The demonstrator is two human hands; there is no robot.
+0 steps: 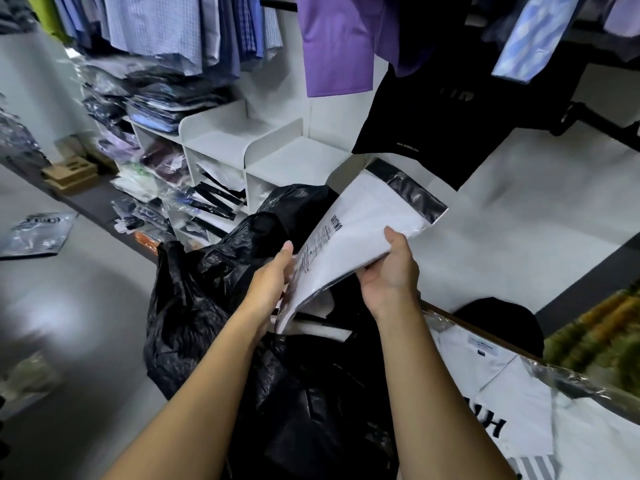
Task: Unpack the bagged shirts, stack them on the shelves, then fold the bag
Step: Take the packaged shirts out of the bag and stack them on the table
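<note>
The black bag [194, 306] near the middle is thin plastic, glossy and heavily crinkled. The bagged shirt [363, 220] above it is smooth white cloth in a clear, shiny plastic sleeve with a glossy black band at its far end. The shelves [214, 133] at the far left look smooth, matt white. The hanging purple shirt [332, 46] is matt cloth. At the right, the green-yellow fabric [595, 334] looks shaggy and rough.

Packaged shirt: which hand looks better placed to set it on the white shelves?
Probably the right hand: its thumb clamps over the near edge of the packaged shirt. The left hand only meets the side edge, though the white shelves lie toward its side.
</note>
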